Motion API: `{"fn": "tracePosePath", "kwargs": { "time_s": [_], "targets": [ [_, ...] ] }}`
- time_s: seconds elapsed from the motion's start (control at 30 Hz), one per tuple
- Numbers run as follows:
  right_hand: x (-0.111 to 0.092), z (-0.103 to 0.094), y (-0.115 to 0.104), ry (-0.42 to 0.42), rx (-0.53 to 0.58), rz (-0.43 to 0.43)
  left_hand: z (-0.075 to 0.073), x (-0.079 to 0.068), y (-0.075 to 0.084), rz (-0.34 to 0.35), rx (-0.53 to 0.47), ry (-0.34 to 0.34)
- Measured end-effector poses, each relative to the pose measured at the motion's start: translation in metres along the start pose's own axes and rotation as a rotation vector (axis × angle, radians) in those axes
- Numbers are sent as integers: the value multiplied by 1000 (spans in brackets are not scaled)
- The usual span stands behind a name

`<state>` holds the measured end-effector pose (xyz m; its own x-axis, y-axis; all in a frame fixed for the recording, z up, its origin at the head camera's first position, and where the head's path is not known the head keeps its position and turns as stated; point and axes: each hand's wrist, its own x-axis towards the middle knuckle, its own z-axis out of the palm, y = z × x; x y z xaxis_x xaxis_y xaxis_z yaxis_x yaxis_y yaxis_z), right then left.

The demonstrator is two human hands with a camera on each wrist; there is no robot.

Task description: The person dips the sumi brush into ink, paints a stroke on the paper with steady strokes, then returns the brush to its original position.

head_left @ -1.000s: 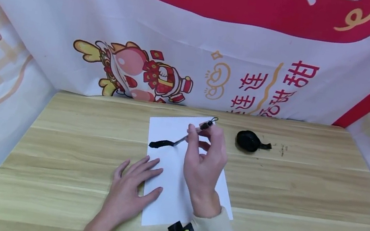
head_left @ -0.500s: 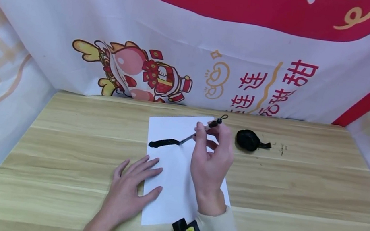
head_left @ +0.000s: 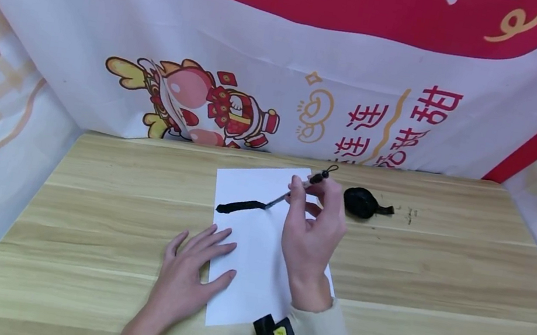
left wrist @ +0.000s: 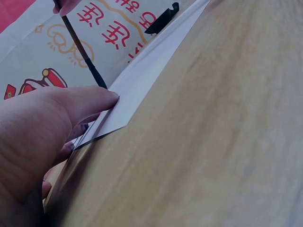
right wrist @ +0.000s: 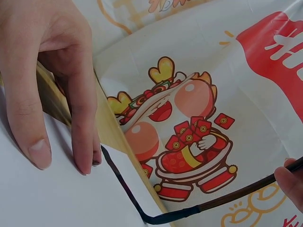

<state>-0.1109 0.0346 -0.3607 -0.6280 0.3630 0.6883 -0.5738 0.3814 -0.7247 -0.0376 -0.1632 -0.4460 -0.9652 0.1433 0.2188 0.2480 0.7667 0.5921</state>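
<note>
My right hand point(head_left: 313, 234) pinches a writing brush point(head_left: 291, 194) with a black hanging loop, its tip touching a sheet of white paper point(head_left: 250, 277). A thick black ink stroke point(head_left: 243, 206) runs from near the paper's left edge to the brush tip. In the right wrist view the dark bristles of the brush point(right wrist: 175, 216) bend against the sheet at the stroke's end. My left hand point(head_left: 192, 273) rests with spread fingers on the paper's left edge. The left wrist view shows the thumb of the left hand point(left wrist: 90, 101) lying on the paper point(left wrist: 147, 75).
A black round dish with a short handle point(head_left: 361, 203) lies right of the paper, with small dark marks point(head_left: 411, 215) on the wooden table point(head_left: 443, 268) beside it. A black item with a yellow patch point(head_left: 265, 328) sits at the paper's lower edge, by the right sleeve. A printed cloth point(head_left: 279, 39) hangs behind.
My right hand has moved rightward with the brush, and the black stroke has grown longer to the right. The left hand has stayed in place.
</note>
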Motion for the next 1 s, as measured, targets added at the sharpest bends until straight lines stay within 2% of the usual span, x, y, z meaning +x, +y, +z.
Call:
{"fn": "tracePosePath", "kwargs": {
  "time_s": [0.6, 1.0],
  "targets": [
    [5, -7, 1, 20, -57, 14, -1, 0, 3, -10, 0, -18],
    [8, -11, 4, 54, -36, 28, -1, 0, 2, -2, -4, -12]
  ]
}}
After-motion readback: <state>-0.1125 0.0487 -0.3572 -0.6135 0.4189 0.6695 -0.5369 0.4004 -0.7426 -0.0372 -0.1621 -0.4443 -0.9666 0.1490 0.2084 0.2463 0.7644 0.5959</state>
